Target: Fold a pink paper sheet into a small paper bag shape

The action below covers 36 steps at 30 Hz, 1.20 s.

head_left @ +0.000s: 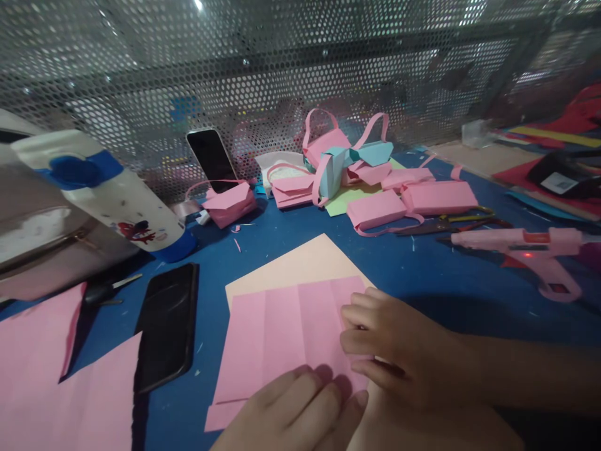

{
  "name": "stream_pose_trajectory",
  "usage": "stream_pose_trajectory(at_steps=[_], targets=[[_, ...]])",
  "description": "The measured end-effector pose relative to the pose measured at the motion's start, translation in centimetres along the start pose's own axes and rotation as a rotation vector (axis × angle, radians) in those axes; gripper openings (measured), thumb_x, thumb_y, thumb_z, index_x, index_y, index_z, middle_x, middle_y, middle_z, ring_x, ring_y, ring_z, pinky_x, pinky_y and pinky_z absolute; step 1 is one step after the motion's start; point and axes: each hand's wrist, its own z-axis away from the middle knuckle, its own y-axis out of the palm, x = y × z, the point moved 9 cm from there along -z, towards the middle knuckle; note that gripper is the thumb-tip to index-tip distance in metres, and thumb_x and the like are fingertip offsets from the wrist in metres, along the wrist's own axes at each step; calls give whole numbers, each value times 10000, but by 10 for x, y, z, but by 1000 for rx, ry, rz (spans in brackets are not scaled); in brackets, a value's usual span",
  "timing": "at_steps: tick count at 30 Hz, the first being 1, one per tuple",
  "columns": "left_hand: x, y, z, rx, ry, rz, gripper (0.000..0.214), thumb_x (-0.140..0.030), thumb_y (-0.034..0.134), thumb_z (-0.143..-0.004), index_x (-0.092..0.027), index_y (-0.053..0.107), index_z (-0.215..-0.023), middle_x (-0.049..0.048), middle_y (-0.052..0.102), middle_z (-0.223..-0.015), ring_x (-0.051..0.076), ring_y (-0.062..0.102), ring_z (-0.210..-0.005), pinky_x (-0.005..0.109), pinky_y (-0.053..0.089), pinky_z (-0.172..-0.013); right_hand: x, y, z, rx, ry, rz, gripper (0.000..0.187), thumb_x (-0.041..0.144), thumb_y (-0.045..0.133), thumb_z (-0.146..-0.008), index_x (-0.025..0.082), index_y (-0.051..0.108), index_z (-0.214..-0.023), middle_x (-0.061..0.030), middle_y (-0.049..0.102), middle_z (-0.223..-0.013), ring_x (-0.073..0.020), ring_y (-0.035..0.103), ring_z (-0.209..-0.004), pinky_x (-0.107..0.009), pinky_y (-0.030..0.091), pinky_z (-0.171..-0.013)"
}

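Note:
A creased pink paper sheet (277,332) lies on a peach sheet (305,263) on the blue table (422,275). My right hand (399,351) rests on the pink sheet's right edge with its fingers curled and pressed onto the paper. My left hand (300,413) presses on the sheet's lower edge, fingers bent together, close to the right hand's thumb. Both hands pinch or hold down the same fold area of the pink paper.
A black phone (166,326) lies left of the sheet, with more pink paper (56,376) further left. A white bottle (103,188) lies at the left. Several pink paper bags (375,188), scissors (451,222) and a pink glue gun (530,250) sit behind; a second phone (211,160) leans on the mesh wall.

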Motion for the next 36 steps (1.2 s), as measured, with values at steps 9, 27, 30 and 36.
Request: stream_pose_trajectory(at_steps=[9, 27, 30, 36], targets=[[-1, 2, -1, 64, 3, -2, 377, -135, 342, -1006, -181, 598, -1279, -9, 644, -1250, 186, 571, -1039, 286, 506, -873, 1, -2, 0, -36, 49, -27, 71, 156, 525, -788, 192, 479, -829, -18, 530, -856, -186, 406, -770, -337, 244, -669], [9, 9, 1, -27, 10, 153, 380, -182, 345, -997, -181, 615, -1264, 88, 502, -1436, 210, 527, -897, 359, 489, -720, -7, -7, 2, -137, 133, 36, 79, 140, 446, -806, 181, 494, -853, -52, 537, -843, -199, 397, -732, -339, 256, -657], [13, 9, 1, -18, -6, 172, 373, -166, 380, -975, -209, 612, -1264, 79, 509, -1431, 219, 524, -918, 363, 477, -722, -10, -9, 3, -164, 136, 8, 112, 110, 470, -772, 183, 492, -854, -38, 542, -831, -189, 404, -722, -331, 259, -653], [14, 9, 0, -48, -21, 151, 367, -173, 378, -974, -223, 623, -1243, 67, 552, -1388, 229, 537, -942, 358, 471, -730, 13, -23, 22, -321, -179, 140, 159, 160, 428, -947, 205, 567, -886, -4, 548, -744, -166, 434, -683, -318, 271, -622]])
